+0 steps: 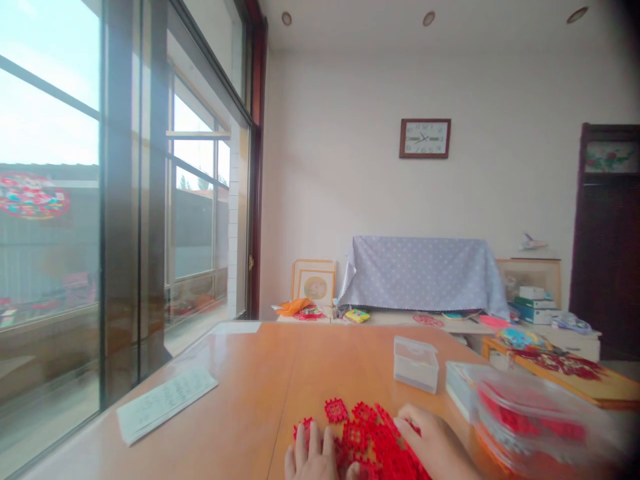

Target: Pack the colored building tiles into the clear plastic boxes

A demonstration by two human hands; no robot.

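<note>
Red square plastic interlocking pieces (356, 437) with open, notched patterns lie in a heap at the near edge of the table. My left hand (314, 459) rests at the heap's left side, fingers spread, with the fingertips touching one red piece (303, 427). At the right side, my right hand (436, 441) is curled against a slanted panel of red pieces (393, 433), its thumb on the edge. Most of the right fingers are hidden behind the hand. A single red piece (335, 410) lies just beyond the heap.
A clear plastic box (416, 365) stands beyond my right hand. To the right, blurred clear containers (537, 417) hold red and orange pieces. Folded paper sheets (167, 403) lie at the table's left. A cloth-covered object (425, 275) stands behind the wooden table (240, 393).
</note>
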